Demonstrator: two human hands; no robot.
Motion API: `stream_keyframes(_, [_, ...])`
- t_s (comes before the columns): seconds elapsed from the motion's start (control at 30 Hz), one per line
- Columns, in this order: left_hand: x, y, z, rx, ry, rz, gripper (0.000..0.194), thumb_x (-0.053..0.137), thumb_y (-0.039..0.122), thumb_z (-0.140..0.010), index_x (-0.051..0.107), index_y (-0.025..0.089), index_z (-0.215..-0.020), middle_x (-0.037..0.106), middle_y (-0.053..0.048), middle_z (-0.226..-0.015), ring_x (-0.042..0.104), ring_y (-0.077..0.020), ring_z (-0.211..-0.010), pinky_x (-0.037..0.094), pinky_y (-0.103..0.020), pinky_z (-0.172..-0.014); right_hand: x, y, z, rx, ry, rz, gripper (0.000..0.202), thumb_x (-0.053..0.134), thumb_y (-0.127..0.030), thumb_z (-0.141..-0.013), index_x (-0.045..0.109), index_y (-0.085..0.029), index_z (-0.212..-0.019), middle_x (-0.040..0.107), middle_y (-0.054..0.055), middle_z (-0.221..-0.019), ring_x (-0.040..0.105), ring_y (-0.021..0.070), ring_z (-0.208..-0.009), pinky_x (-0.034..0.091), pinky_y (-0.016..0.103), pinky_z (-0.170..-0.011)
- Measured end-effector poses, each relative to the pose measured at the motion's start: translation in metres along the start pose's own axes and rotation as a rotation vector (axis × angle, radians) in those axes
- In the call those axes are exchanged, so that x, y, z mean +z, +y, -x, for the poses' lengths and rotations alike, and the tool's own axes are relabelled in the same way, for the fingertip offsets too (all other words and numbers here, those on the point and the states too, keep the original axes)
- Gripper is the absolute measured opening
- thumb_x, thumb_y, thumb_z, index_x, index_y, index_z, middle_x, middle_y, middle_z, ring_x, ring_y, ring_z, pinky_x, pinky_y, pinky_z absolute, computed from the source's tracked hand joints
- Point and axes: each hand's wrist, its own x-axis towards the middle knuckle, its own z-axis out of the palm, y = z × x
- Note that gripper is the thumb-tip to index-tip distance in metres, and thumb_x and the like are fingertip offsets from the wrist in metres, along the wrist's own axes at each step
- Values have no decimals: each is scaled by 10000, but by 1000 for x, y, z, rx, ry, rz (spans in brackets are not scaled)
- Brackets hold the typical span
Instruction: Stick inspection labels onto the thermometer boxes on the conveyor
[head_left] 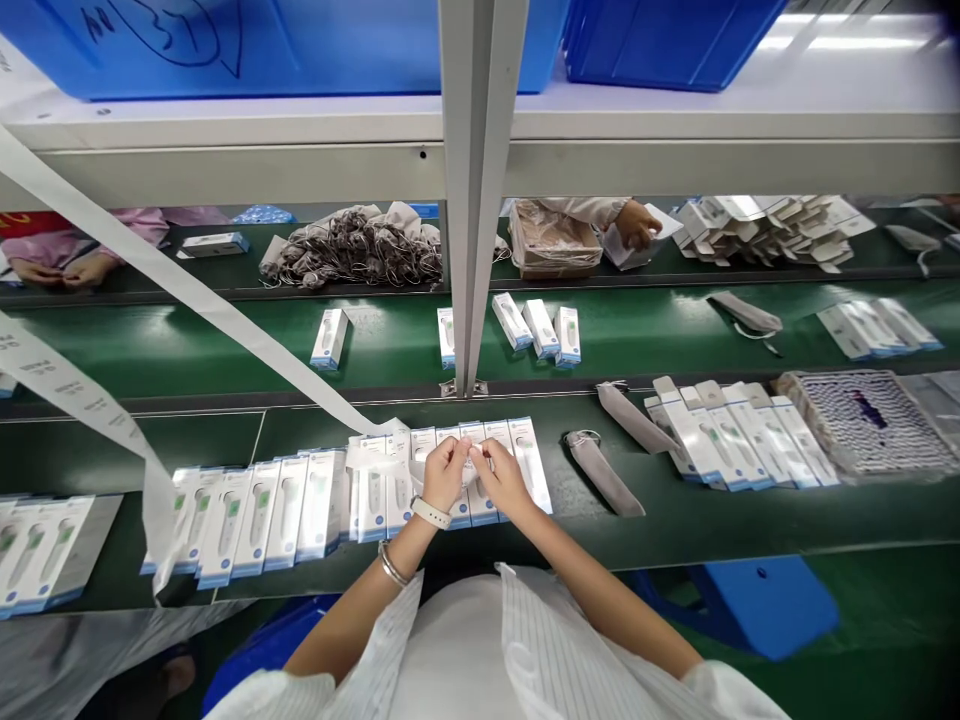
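A small white label point(474, 462) is pinched between the fingers of left hand point(445, 474) and right hand point(501, 480), over the row of white-and-blue cardboard boxes point(315, 505) on the green table point(675, 510); which boxes are labelled cannot be told.

Beneath my fingers point(466, 462) I see the near dark green work surface point(675, 525). A row of white and blue thermometer boxes point(262, 512) lies flat on it, running from directly under my fingertips out to their left. Just right of my fingers lie two grey fabric pouches point(604, 472). Further right sits a fanned row of white cartons point(739, 432), then a grey woven mat point(870, 420). Beyond my fingers runs the green conveyor belt point(187, 345), carrying scattered small white boxes point(536, 328). On the far green bench point(675, 265), a heap of grey corded pouches point(352, 248) lies left of a brown cardboard tray point(551, 245).
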Motion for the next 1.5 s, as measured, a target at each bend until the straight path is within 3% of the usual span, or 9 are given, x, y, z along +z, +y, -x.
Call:
stream_keyframes(0.13, [12,1,-7,-47,65,23,351,455,423,-809,404,179,-563,362,45,-526,363,-100,-532,328,-230,-537,-6,14,-15,-5,-27,-25,224,382,-347,-863,437,-207,-697,469,-10,-650,465,144,-643,381,266,-605])
stream_keyframes(0.37, [25,8,-10,-37,62,64,196,483,352,-811,553,169,-824,585,-37,-805,537,-158,-786,414,-282,-744,-24,30,-29,74,-159,-210,164,410,-341,-856,494,-207,-897,548,17,-800,525,148,-749,425,277,-694])
stream_keyframes(0.5, [35,4,-10,-78,105,60,209,495,374,-801,529,171,-769,563,-19,-736,515,-140,-700,412,-260,-672,-34,38,-32,2,-194,-181,157,407,-341,-854,483,-203,-843,535,19,-773,511,150,-732,424,283,-687])
stream_keyframes(0.73, [44,-2,-12,-115,200,-56,346,481,404,-802,405,176,-554,366,48,-510,369,-94,-513,321,-225,-527,-34,48,-38,-28,-249,-166,183,396,-357,-855,465,-211,-769,475,-9,-680,480,141,-654,409,263,-621])
stream_keyframes(0.97, [50,0,-9,-79,216,-20,189,485,335,-812,562,163,-822,597,-37,-781,549,-157,-756,421,-275,-725,-34,54,-41,30,-292,-271,217,423,-338,-845,501,-212,-1003,484,0,-747,514,143,-713,432,272,-677])
stream_keyframes(1.17, [52,0,-6,-81,204,-7,175,488,302,-814,572,163,-879,615,-58,-852,564,-172,-831,428,-305,-787,-37,58,-38,27,-295,-299,190,453,-318,-827,515,-207,-969,487,0,-751,510,142,-710,430,274,-679])
stream_keyframes(1.5, [50,2,-2,-12,196,-162,147,496,279,-816,592,170,-835,556,-35,-808,535,-145,-779,423,-259,-691,-38,58,-36,-41,-254,-276,124,438,-302,-847,507,-207,-809,545,16,-769,512,153,-745,407,276,-685])
